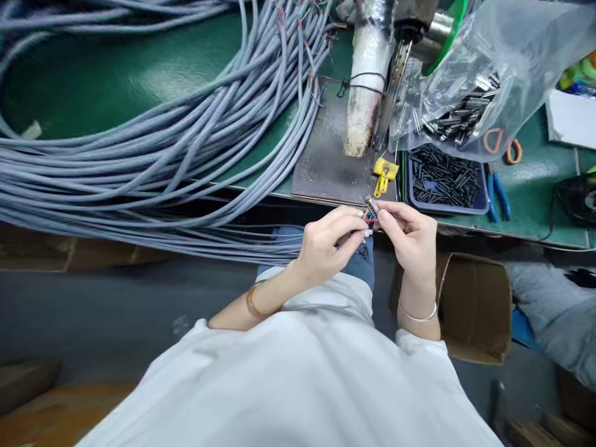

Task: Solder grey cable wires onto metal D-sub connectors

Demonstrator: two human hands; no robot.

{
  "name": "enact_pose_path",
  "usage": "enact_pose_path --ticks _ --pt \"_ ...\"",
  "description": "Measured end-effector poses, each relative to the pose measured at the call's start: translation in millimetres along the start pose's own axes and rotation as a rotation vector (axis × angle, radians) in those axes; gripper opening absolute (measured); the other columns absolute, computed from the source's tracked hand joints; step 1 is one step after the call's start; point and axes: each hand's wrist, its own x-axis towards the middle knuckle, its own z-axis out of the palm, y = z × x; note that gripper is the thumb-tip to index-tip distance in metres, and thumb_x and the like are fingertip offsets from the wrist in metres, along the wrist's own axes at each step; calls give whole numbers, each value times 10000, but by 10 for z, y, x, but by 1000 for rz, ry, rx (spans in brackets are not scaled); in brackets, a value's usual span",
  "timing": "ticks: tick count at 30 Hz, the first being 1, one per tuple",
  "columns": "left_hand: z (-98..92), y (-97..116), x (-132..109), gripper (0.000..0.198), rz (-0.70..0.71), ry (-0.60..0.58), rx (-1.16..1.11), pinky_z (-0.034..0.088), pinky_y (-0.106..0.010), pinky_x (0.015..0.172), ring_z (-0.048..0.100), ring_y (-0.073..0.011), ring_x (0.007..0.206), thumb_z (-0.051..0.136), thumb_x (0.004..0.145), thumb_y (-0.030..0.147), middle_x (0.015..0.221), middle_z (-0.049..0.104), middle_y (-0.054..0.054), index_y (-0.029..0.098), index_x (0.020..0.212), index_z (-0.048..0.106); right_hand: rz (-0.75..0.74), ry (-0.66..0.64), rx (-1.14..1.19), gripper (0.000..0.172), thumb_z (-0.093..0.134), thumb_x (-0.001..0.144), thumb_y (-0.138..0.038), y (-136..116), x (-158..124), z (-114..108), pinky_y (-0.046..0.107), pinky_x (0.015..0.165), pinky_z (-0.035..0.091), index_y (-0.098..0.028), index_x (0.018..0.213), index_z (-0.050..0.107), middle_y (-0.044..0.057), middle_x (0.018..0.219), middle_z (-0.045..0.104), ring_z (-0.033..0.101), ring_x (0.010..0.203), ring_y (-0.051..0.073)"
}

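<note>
**Metal connector (371, 205) held at the front edge of the green worktop (153, 74)**

The right hand (410, 239) is closed in a pinch, thumb against fingers, gripping the connector just off the front edge of the worktop. The left hand (328, 239) faces it, its thumb and fingertips drawn together on thin coloured wires (369, 217) beside the connector. Whether each wire touches the connector is too small to tell.

Just beyond the connector, a yellow clip-like piece (384, 174) lies near the front right corner of a dark board (326, 155). The board reaches the worktop's front edge. Over its right side, a whitish wrapped bar (365, 74) points toward the front edge, a thin black tie around it, with a slender metal tool (393, 93) alongside.

To the right, near the front edge, a bluish tray (449, 210) holds many small black pieces (447, 177). Blue-handled pliers (500, 195) lie just beside its right wall. Behind the tray, a clear plastic bag (526, 74) contains shiny metal parts (465, 115); a green-rimmed spool (440, 37) is next to it, toward the back edge.

To the left, a thick bundle of grey cables (200, 136) curves across the worktop and droops over its front edge.
</note>
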Motion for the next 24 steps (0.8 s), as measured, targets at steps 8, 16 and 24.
enact_pose_path --ticks 8,16,24 --pt "-12 -83 190 183 -572 62 -419 384 -149 452 512 -23 510 736 788 194 817 655 -6 156 735 565 -259 371 -70 246 596 963 -376 -12 13 -10 225 398 356 -261 1169 667 -55 631 625 454 421 74" --pt "33 -210 356 217 -672 94 -566 277 -158 360 407 1 403 755 701 150 731 615 29 164 694 539 -363 246 -323 114 647 946 -185 69 43 47 303 803 657 -240 1046 636 25 1065 799 790 946 182" --pt "129 -264 509 169 -585 181 -514 303 -151 390 423 -3 439 705 690 95 724 602 39 162 679 551 -441 171 -364 83 635 926 -166 167 310 102 316 842 657 -241 923 601 39 1162 784 775 1006 180"
